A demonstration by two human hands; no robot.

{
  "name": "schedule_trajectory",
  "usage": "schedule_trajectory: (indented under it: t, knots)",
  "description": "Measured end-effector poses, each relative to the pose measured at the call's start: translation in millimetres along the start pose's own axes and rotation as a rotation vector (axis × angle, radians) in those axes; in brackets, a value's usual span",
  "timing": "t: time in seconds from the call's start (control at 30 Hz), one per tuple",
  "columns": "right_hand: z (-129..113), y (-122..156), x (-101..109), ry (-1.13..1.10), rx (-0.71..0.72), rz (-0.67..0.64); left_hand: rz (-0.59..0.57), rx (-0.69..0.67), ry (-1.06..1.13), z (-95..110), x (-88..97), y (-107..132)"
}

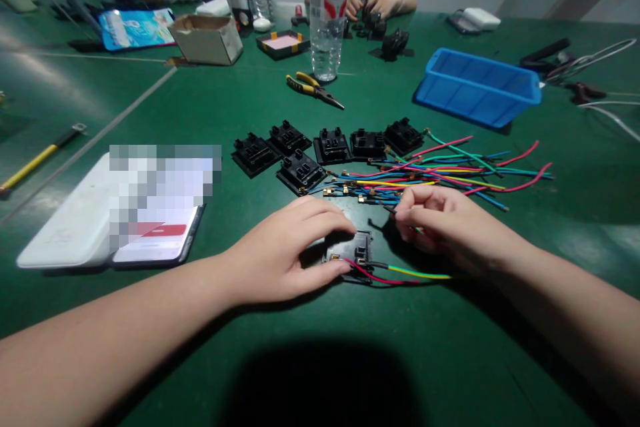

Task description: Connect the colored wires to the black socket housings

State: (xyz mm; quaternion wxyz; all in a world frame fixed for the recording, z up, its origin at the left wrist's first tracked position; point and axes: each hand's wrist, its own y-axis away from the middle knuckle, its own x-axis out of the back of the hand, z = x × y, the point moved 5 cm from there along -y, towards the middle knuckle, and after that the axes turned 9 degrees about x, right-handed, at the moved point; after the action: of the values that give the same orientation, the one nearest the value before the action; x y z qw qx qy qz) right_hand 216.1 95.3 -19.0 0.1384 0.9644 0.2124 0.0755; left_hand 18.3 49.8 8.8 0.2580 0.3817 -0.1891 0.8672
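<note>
My left hand is closed around a black plastic socket module lying on the table, thumb on the near side and fingers on the far side. A red wire and a yellow-green wire are attached to its terminals and trail right. Just right of the module, my right hand pinches a wire by its dark sleeved end; most of that wire is hidden by the fingers. Beyond my hands lies a loose bundle of coloured wires with brass terminals. Several similar black modules sit to its left.
Pliers, a water bottle and a blue bin stand or lie further back. At left are a white power bank, a phone and a yellow-handled tool. Two people work across the green table.
</note>
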Motion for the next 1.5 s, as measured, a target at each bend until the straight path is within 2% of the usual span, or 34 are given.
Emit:
schedule_trajectory:
  t: [0.3, 0.43, 0.73, 0.97, 1.5]
  knots:
    - [-0.3, 0.3, -10.2, -0.007, 0.015, -0.226, 0.019, 0.02, 0.003, -3.4, -0.3, -2.7]
    - [1.0, 3.2, -13.9, 0.004, 0.016, -0.281, 0.047, 0.053, -0.009, -6.4, 0.5, -3.1]
    - [-0.3, 8.9, -19.1, -0.051, 0.027, -0.313, 0.107, 0.113, -0.001, -10.7, 2.9, -3.4]
    - [2.8, 7.8, -18.7, -0.027, -0.019, -0.204, 0.107, 0.117, 0.0, -11.0, 2.8, -2.8]
    - [2.4, 8.1, -19.8, -0.092, -0.066, -0.262, 0.12, 0.128, 0.006, -10.5, 4.0, -2.7]
